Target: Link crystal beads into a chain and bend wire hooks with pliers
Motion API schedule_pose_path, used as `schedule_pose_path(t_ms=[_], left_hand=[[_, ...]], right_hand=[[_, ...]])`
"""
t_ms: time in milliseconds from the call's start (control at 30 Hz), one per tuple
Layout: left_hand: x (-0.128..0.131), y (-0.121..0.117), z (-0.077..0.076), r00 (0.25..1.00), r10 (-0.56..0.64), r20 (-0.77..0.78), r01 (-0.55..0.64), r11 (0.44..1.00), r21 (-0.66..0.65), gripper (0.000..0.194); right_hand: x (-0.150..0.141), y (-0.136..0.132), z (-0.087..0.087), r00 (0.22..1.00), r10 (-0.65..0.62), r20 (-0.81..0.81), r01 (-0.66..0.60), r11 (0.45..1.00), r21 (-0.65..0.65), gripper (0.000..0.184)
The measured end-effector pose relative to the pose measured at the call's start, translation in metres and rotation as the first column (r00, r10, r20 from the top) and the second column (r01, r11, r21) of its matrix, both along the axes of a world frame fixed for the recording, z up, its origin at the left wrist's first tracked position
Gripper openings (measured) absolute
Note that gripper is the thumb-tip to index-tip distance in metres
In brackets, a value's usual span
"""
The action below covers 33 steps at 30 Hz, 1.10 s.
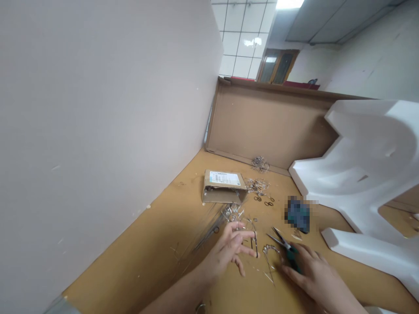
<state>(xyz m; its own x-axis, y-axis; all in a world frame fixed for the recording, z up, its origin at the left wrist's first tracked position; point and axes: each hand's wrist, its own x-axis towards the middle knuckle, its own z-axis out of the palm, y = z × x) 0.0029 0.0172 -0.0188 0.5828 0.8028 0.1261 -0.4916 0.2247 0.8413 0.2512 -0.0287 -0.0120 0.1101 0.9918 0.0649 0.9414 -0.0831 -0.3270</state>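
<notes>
— Where to find the black band [256,245]?
— On the left hand [229,245], across the spread fingertips.
— And to the right of this grip?
— First the beaded wire [271,246], then the green-handled tool [292,258] at the right hand [316,269]; impossible to tell how firmly held.
— Which step?
— Probably stretching the band open.
— For next move?
— Perhaps needing even tension, with right fingers free.

— Where did we look from?
— Head height: forward and down, our left hand [229,245] and right hand [316,271] near.
— How far did we see?
— Past the work surface [157,244] to white tiles [234,40].
</notes>
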Motion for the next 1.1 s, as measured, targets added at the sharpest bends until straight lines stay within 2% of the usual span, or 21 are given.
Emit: schedule_pose_path(t_ms=[33,100,200,333,400,533,633,700,733,800,867,1000,1100], left_hand=[[0.000,0.001,-0.002,1.000,0.001,-0.003,-0.001,1.000,0.017,0.044],[0.001,0.002,-0.004,1.000,0.002,-0.012,-0.001,0.999,0.048,0.045],[0.001,0.003,-0.007,1.000,0.000,-0.014,0.002,0.996,0.085,0.046],[0.001,0.005,-0.010,1.000,-0.010,-0.017,0.011,0.997,0.079,0.047],[0.000,0.006,-0.010,1.000,0.001,-0.022,0.000,0.997,0.075,0.046],[0.000,0.005,-0.008,1.000,0.009,-0.020,-0.007,0.997,0.071,0.047],[0.000,0.005,-0.008,1.000,0.006,-0.018,-0.004,0.997,0.073,0.047],[0.001,0.006,-0.007,1.000,0.002,-0.026,0.000,0.998,0.068,0.048],[0.001,0.006,-0.006,1.000,-0.001,-0.029,0.003,0.998,0.060,0.050],[0.001,0.006,-0.004,0.999,-0.007,-0.032,0.008,0.999,0.043,0.054],[0.001,0.006,-0.002,1.000,-0.021,-0.018,0.021,0.999,0.029,0.058],[0.000,0.005,0.000,0.996,-0.067,0.056,0.069,0.997,-0.033,0.053],[-0.001,0.006,-0.002,0.981,-0.131,0.143,0.142,0.988,-0.065,0.049]], right_hand=[[0.012,-0.001,-0.006,0.990,-0.028,0.136,0.029,1.000,-0.007,0.056],[0.026,-0.003,-0.017,0.959,-0.033,0.281,0.045,0.998,-0.036,0.063],[0.029,-0.001,-0.023,0.932,-0.041,0.361,0.072,0.995,-0.075,0.067],[0.023,0.007,-0.020,0.913,-0.012,0.408,0.070,0.989,-0.128,0.066],[0.022,0.010,-0.017,0.881,0.006,0.473,0.057,0.991,-0.119,0.062],[0.025,0.013,-0.012,0.844,-0.010,0.536,0.062,0.995,-0.080,0.035],[0.035,0.010,-0.006,0.928,-0.036,0.372,0.090,0.988,-0.129,0.033],[0.042,0.005,0.001,0.990,0.020,0.136,0.005,0.982,-0.186,0.037],[0.046,0.002,0.005,0.997,0.074,0.004,-0.071,0.976,-0.207,0.039],[0.049,-0.004,0.013,0.958,0.163,-0.237,-0.220,0.946,-0.238,0.043],[0.047,-0.010,0.019,0.889,0.206,-0.410,-0.335,0.902,-0.272,0.048],[0.030,-0.013,0.030,0.772,0.214,-0.598,-0.477,0.818,-0.323,0.055],[0.014,-0.011,0.036,0.700,0.202,-0.685,-0.552,0.762,-0.338,0.053]])
